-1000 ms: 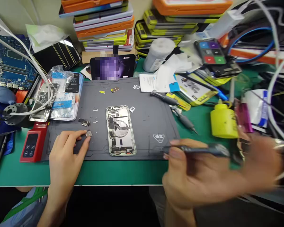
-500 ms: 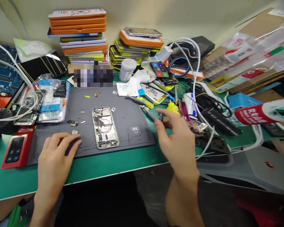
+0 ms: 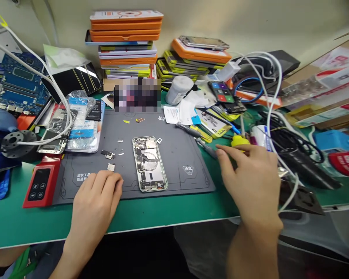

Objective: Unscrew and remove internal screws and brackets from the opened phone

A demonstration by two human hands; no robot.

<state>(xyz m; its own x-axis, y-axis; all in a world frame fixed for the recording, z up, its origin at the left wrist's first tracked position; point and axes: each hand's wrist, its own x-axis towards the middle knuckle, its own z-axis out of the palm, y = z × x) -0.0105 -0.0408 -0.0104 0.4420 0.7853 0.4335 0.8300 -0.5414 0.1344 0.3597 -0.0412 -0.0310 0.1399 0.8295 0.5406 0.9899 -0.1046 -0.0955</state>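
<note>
A phone (image 3: 150,164) lies opened, inner parts showing, on a dark grey work mat (image 3: 180,143). My left hand (image 3: 97,197) rests at the mat's near edge, left of the phone. Its fingers are curled and pressed together, hiding whatever they may hold. Just beyond them lie a small metal part (image 3: 111,167) and a small camera-like part (image 3: 108,155). My right hand (image 3: 250,182) is right of the mat, thumb and index fingertips nearly together at the end of a grey screwdriver (image 3: 206,148). Whether they grip it is unclear. A SIM tray (image 3: 159,140) sits beside the phone.
Stacked orange and yellow-green cases (image 3: 125,37) stand against the wall. At the left are a red device with buttons (image 3: 40,186) and bagged parts (image 3: 81,128). Cables (image 3: 272,89), a yellow bottle (image 3: 240,143) and a white canister (image 3: 179,90) crowd the right and back.
The view has swung left, so the bench appears further right. My left hand's fingers have drawn together and pulled back from the small metal part. My right thumb has closed toward the index finger.
</note>
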